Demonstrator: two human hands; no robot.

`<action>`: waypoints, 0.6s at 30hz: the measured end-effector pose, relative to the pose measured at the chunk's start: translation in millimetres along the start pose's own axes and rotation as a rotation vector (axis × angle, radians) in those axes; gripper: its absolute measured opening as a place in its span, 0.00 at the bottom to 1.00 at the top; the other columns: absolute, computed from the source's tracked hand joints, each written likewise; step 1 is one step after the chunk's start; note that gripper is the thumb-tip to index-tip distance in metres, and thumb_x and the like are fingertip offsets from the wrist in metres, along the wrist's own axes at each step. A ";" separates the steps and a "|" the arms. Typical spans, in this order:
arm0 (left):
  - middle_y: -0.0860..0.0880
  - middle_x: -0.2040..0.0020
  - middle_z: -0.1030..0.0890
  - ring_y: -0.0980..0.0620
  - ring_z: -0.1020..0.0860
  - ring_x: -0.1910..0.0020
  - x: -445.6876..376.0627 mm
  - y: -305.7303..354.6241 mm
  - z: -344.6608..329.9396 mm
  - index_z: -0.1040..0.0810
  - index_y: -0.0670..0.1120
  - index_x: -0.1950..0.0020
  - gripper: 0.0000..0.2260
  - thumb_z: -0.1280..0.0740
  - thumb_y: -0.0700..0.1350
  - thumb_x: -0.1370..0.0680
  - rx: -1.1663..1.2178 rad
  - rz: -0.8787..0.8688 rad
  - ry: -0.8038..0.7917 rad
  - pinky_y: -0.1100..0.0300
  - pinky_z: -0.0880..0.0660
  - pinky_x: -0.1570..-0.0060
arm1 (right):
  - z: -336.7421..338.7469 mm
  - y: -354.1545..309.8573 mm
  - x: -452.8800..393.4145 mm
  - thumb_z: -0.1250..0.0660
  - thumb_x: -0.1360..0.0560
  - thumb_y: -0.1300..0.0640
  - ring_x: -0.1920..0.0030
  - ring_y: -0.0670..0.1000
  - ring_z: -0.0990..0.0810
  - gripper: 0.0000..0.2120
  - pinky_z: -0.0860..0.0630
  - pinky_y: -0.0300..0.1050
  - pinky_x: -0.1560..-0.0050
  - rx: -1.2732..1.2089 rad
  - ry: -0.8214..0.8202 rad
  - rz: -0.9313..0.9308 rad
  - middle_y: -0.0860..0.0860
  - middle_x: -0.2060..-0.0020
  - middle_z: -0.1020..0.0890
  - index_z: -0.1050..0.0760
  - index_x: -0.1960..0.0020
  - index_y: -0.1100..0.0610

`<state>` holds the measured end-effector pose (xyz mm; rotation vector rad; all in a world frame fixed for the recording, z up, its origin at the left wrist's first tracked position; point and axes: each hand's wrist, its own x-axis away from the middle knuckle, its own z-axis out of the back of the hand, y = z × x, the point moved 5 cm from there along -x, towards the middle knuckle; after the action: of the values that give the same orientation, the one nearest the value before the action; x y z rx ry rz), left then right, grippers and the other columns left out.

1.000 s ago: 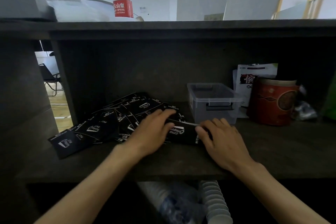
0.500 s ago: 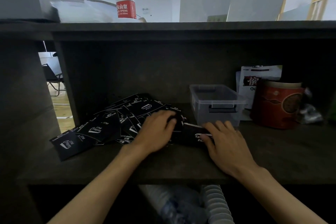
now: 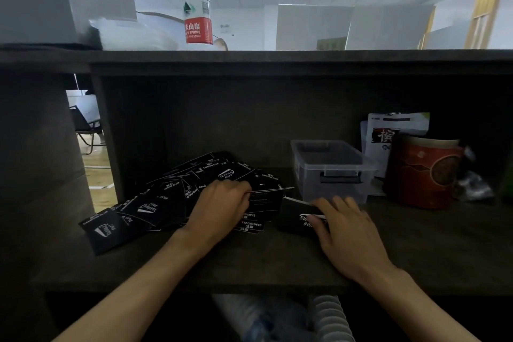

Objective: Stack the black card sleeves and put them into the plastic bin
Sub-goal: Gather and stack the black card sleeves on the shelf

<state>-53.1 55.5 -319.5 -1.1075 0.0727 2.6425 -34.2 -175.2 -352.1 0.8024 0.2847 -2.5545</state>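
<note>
A dark wooden shelf [image 3: 249, 264] is filling the head view, with a bright office showing above its top board, where a water bottle [image 3: 195, 5] is standing. Black card sleeves [image 3: 155, 203] are lying fanned in a loose heap on the left of the shelf. The left hand [image 3: 219, 208] is resting on the heap, its fingers pinching one sleeve [image 3: 273, 190] that is lifting edge-on. The right hand [image 3: 344, 225] is pressing curled fingers onto a small stack of sleeves [image 3: 295, 218] just in front of the clear plastic bin [image 3: 330, 169]. A red canister [image 3: 422, 172] is standing beside the bin.
</note>
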 end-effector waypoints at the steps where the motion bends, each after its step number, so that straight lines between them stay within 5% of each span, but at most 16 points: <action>1: 0.53 0.55 0.18 0.51 0.21 0.54 -1.7 0.6 -0.2 0.19 0.50 0.49 0.05 0.35 0.47 0.21 -0.026 -0.043 -0.024 0.54 0.26 0.49 | -0.2 0.1 0.1 0.50 0.22 0.38 0.46 0.45 0.30 0.21 0.27 0.44 0.49 0.002 0.001 -0.004 0.45 0.47 0.26 0.32 0.35 0.44; 6: 0.58 0.47 0.19 0.55 0.23 0.45 7.3 -7.5 -10.0 0.19 0.56 0.43 0.09 0.33 0.52 0.22 0.049 -0.020 -0.205 0.57 0.31 0.44 | -0.2 0.1 -0.1 0.48 0.22 0.39 0.47 0.46 0.30 0.19 0.29 0.43 0.52 0.007 0.012 -0.002 0.45 0.48 0.26 0.30 0.36 0.44; 11: 0.58 0.57 0.19 0.60 0.21 0.58 -2.7 -29.8 53.4 0.20 0.54 0.48 0.06 0.35 0.44 0.19 0.431 0.267 0.332 0.67 0.27 0.60 | -1.7 1.6 -0.8 0.46 0.22 0.40 0.48 0.46 0.30 0.18 0.33 0.43 0.54 -0.004 0.014 0.004 0.45 0.49 0.25 0.29 0.36 0.45; 14: 0.59 0.55 0.20 0.61 0.21 0.54 -11.4 -16.7 67.7 0.21 0.57 0.49 0.08 0.37 0.45 0.19 0.698 0.172 0.085 0.71 0.27 0.58 | 0.4 0.6 -0.8 0.48 0.20 0.40 0.50 0.47 0.30 0.16 0.33 0.43 0.55 -0.009 0.033 0.010 0.44 0.52 0.26 0.29 0.40 0.45; 16: 0.59 0.56 0.20 0.60 0.22 0.54 -7.2 3.3 51.1 0.22 0.57 0.51 0.07 0.37 0.45 0.19 0.557 0.093 -0.199 0.64 0.26 0.54 | 3.0 -0.5 -2.1 0.57 0.20 0.39 0.53 0.45 0.31 0.21 0.34 0.43 0.56 -0.061 0.041 0.003 0.42 0.56 0.29 0.28 0.45 0.44; 18: 0.57 0.53 0.19 0.58 0.22 0.52 0.1 19.7 30.7 0.22 0.56 0.47 0.06 0.38 0.46 0.18 0.400 0.112 -0.273 0.55 0.25 0.49 | 4.5 0.1 -2.6 0.65 0.21 0.34 0.55 0.42 0.33 0.28 0.33 0.43 0.55 -0.127 0.044 -0.009 0.40 0.57 0.30 0.28 0.46 0.43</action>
<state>-79.7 41.1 -299.2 -0.6253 0.5935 2.6817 -34.5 -175.8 -346.9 0.8122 0.4602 -2.5010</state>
